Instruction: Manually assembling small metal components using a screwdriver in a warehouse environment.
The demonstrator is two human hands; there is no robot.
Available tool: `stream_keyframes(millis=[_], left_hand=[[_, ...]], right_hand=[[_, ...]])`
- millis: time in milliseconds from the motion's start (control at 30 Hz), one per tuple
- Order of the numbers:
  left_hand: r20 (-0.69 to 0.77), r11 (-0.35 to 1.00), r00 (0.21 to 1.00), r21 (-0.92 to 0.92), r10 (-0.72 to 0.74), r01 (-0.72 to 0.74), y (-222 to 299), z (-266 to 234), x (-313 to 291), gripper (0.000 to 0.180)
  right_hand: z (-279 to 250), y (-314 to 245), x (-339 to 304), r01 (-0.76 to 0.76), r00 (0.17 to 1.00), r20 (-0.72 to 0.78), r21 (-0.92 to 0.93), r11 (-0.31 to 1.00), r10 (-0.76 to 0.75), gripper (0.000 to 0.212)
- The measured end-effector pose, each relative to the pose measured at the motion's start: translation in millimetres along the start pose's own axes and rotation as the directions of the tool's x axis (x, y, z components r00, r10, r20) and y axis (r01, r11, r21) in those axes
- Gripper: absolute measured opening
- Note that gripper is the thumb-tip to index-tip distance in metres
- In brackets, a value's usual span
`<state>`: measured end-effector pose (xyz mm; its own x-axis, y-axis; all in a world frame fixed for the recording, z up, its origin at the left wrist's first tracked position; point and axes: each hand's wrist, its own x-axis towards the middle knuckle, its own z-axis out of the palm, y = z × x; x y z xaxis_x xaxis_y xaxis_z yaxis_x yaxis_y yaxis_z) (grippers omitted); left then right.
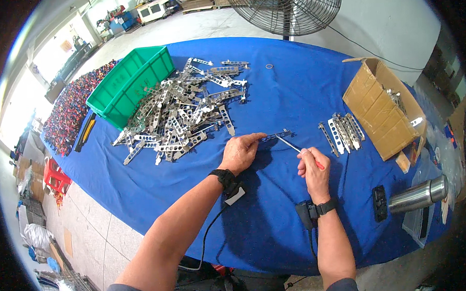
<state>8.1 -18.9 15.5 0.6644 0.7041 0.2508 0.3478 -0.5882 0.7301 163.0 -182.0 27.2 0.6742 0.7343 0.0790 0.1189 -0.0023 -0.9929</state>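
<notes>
Your left hand (239,152) is resting palm-down on the blue tabletop (272,93), its fingers stretched forward and pressing on the near end of a slotted metal bracket (278,135) that is lying flat in front of you. Your right hand (313,166) is curled tight around the red handle of a screwdriver (296,148), and you are angling the thin shaft up and to the left so that its tip is meeting the bracket just beside your left fingertips. Both wrists are wearing black bands, each with a small device attached and a cable trailing back toward your body.

Just to the right of the screwdriver, a short row of similar brackets (343,133) is lying side by side. Beyond that row, an open cardboard box (383,109) is sitting tipped on its side with more metal parts showing inside. Near your right forearm, a small black block (379,202) is lying flat, and a steel flask (418,194) is lying on its side next to it.

To the left of your left hand, a large loose pile of brackets (183,114) is spreading across the cloth, running up against a green plastic bin (131,85). A small ring (269,66) is sitting alone at the far edge, and a standing fan (284,10) is rising behind the tabletop.
</notes>
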Motion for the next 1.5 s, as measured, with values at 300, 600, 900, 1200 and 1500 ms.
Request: stream_keyframes(millis=[300, 600, 900, 1200, 1500], left_hand=[[-0.020, 1.000, 1.000, 0.009, 0.016, -0.016, -0.7, 1.0, -0.5, 0.029], [-0.014, 1.000, 1.000, -0.004, 0.009, -0.009, -3.8, 2.9, 0.2, 0.029], [-0.052, 0.996, 0.995, -0.003, 0.085, -0.086, -7.2, 3.9, 0.6, 0.029], [-0.030, 0.998, 0.998, 0.017, 0.062, -0.062, -5.5, 2.4, 0.3, 0.029], [-0.031, 0.997, 0.997, 0.023, 0.075, -0.074, -6.9, 1.9, 0.3, 0.027]], right_hand=[[0.7, 2.8, 0.3, 0.013, 1.000, -0.009, -0.027, 1.000, -0.013, 0.033], [-0.2, 5.5, 2.1, 0.034, 0.999, -0.040, 0.006, 0.999, -0.034, 0.031], [-0.7, 5.0, 2.4, -0.010, 1.000, -0.008, 0.032, 0.999, 0.010, 0.027], [1.9, 1.8, 1.1, 0.059, 0.997, -0.046, -0.031, 0.998, -0.061, 0.030], [2.1, 4.8, 2.1, 0.103, 0.993, -0.044, -0.059, 0.993, -0.106, 0.029]])
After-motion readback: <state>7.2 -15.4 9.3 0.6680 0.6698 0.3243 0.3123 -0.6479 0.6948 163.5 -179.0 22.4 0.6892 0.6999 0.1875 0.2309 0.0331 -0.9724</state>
